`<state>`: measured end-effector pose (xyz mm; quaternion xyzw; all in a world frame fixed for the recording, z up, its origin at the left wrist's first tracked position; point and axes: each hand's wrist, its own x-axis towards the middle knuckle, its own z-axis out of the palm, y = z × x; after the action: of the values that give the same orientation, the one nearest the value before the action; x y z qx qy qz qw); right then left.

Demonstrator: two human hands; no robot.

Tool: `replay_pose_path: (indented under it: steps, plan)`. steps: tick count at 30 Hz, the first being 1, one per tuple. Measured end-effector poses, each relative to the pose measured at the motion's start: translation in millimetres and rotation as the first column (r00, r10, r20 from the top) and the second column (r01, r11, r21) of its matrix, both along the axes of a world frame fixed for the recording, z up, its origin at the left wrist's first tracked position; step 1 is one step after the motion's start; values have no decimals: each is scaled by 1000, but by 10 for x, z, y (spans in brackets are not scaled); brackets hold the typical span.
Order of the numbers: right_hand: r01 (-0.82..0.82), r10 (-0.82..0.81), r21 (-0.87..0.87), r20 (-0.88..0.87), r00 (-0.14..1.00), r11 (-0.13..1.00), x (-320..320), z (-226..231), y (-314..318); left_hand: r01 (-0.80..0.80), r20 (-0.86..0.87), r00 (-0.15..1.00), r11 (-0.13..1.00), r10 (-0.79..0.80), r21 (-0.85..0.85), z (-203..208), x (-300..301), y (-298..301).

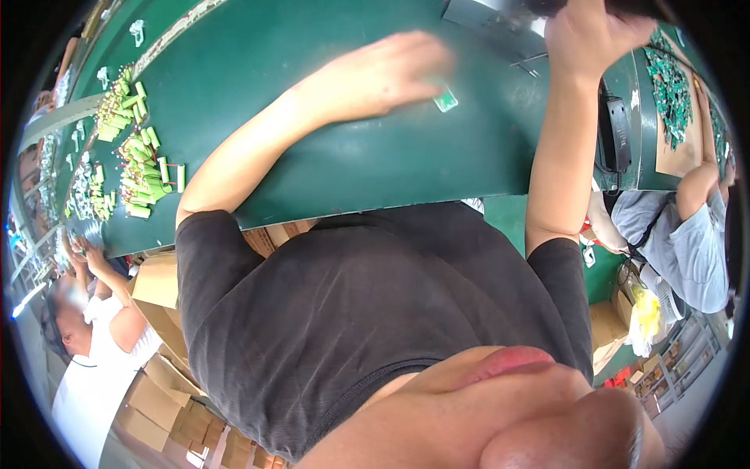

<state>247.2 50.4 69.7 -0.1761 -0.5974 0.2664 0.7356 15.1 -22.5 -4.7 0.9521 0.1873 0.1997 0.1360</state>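
My left hand is stretched over the green worktable, its fingers smeared by motion. Beside its fingertips is a small green and white piece, perhaps a circuit board; whether the hand touches it cannot be seen. My right hand is raised at the upper right, next to a dark object cut off by the dark rim. The fingers there are partly hidden, so any hold is unclear. Just left of this hand stand a grey metal box and thin metal prongs.
Lime-green cylindrical cells with wires lie piled at the left. A black power adapter sits by my right forearm. Farther right, green circuit boards cover a cardboard sheet. People work at left and right.
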Motion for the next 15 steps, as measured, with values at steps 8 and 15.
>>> replay_pose_path:
  steps: [8, 15]
  plan:
    - [-178, 186, -83, 116, 976, 981, -47, 164, -291, -79, 225, 968, 988, 108, -134, 150, -175, 16]
    - [-308, 297, 91, 116, 948, 947, 18, 181, -213, -82, 252, 962, 991, 107, -106, -6, -108, 80]
